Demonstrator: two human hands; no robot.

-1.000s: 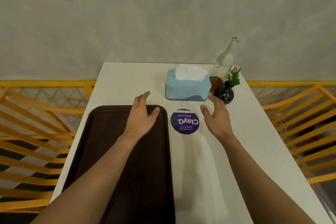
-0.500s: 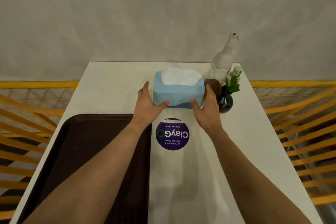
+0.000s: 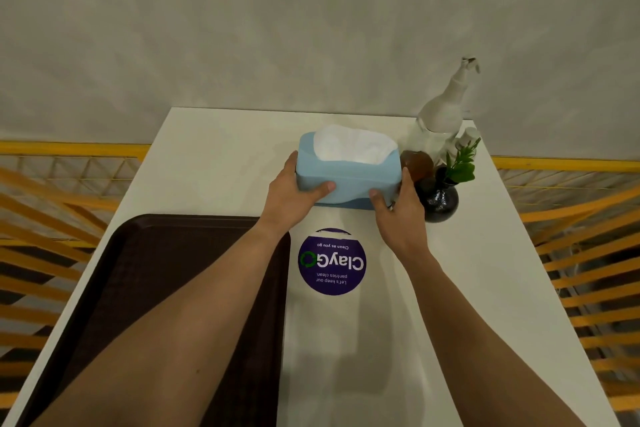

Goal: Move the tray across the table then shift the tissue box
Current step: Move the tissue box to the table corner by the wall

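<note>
The light blue tissue box (image 3: 349, 178), with white tissue sticking out of its top, stands near the far middle of the white table (image 3: 214, 156). My left hand (image 3: 291, 196) grips its left end, thumb on the front face. My right hand (image 3: 398, 210) grips its right end. The dark brown tray (image 3: 145, 274) lies flat on the near left of the table, partly under my left forearm.
A round purple sticker (image 3: 331, 262) lies on the table just before the box. Right of the box stand a white spray bottle (image 3: 445, 111), a brown rounded object (image 3: 417, 165) and a black vase with a green plant (image 3: 441, 196). Yellow railings flank the table.
Both hands left the tray area, reached forward and closed on the two ends of the tissue box. The view has also shifted forward and to the right.
</note>
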